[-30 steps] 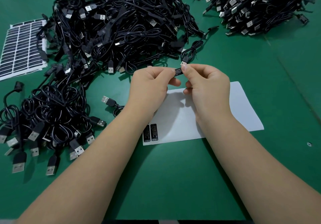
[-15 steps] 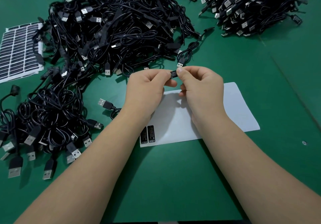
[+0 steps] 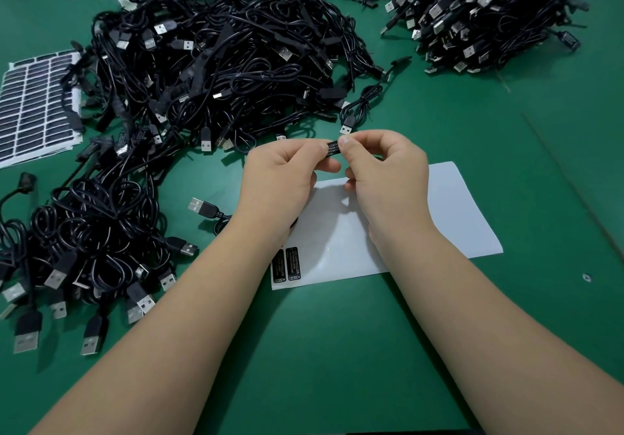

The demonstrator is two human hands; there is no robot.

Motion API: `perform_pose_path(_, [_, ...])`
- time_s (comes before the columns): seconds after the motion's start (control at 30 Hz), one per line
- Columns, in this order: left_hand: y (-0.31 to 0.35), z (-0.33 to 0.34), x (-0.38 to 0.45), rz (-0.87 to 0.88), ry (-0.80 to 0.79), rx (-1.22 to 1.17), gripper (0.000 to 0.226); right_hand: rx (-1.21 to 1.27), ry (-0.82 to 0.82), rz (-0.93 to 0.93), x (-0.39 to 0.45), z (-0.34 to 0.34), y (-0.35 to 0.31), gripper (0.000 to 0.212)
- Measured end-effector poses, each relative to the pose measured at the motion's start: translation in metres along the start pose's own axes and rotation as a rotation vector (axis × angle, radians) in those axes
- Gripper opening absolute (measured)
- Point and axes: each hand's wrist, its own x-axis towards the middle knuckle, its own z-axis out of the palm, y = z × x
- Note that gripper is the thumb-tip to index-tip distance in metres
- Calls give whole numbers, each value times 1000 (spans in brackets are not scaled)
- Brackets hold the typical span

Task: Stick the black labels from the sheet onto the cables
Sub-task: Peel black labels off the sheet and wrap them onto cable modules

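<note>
Two hands meet above the green counter (image 3: 337, 350), and between them we see one black label (image 3: 332, 148), printed in white, lying with its long axis roughly left to right. Our left hand (image 3: 280, 178) pinches its left end with thumb and forefinger; our right hand (image 3: 388, 171) pinches its right end, thumb nail up, the other fingers curled loosely. Whether a cable already runs behind the label we cannot tell, since the fingers hide that spot.

Just beyond the right hand's fingertips lies the nearest cable (image 3: 358, 107), its USB plug pointing toward us and its cord looping away, so the right hand is the closer one to it. We judge the coming move turns on bringing label and cable crosswise to each other.

Under the wrists lies the white backing sheet (image 3: 456, 218), with two remaining labels (image 3: 287, 265) at its near left corner. A large tangle of cables (image 3: 219, 70) sits beyond the left hand, a second pile (image 3: 483, 16) far right, a third heap (image 3: 84, 249) near left. A full label sheet (image 3: 33, 103) lies at the far left.
</note>
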Motion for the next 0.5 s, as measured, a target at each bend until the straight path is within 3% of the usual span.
perform_pose_path(0.27, [1, -1, 0, -4, -24, -13, 30, 42, -15, -1, -1, -1, -2, 12])
perform_pose_path(0.33, [2, -2, 1, -12, -31, -21, 26, 143, -1, 49, 0, -2, -3, 22])
perform_pose_path(0.5, [3, -6, 5, -33, -50, -33, 29, 302, 13, 233, 7, -4, -9, 10])
